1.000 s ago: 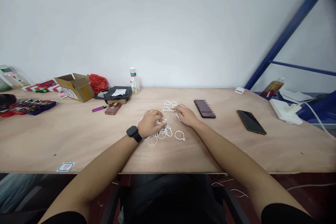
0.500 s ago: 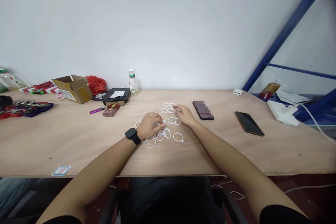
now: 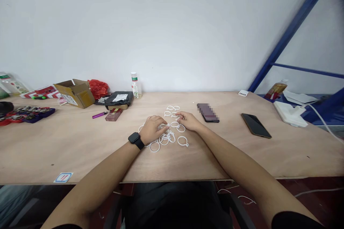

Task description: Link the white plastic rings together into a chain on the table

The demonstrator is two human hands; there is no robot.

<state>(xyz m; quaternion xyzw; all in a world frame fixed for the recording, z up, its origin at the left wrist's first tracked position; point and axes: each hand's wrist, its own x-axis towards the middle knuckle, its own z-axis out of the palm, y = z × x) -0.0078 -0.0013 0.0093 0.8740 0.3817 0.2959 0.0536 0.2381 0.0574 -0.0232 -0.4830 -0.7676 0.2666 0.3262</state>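
Several white plastic rings (image 3: pixel 168 136) lie in a loose heap at the middle of the plywood table (image 3: pixel 80 143). My left hand (image 3: pixel 153 129), with a black smartwatch (image 3: pixel 135 140) on the wrist, rests curled on the left part of the heap and pinches a ring. My right hand (image 3: pixel 189 120) is just right of it, fingers pinched on a white ring (image 3: pixel 175 124) at the heap's far side. A few more rings (image 3: pixel 172 108) lie apart behind the hands.
Two phones (image 3: pixel 207 112) (image 3: pixel 255 125) lie to the right. Back left stand a bottle (image 3: pixel 135 85), black parcel (image 3: pixel 119 98), cardboard box (image 3: pixel 75 93), red bag, purple lighter (image 3: pixel 99 115) and maroon pack (image 3: pixel 114 114). A blue shelf frame (image 3: pixel 290 28) rises at right.
My right hand drew back from the far rings toward the heap, bringing a ring with it. My left hand stayed on the pile, shifting only slightly.
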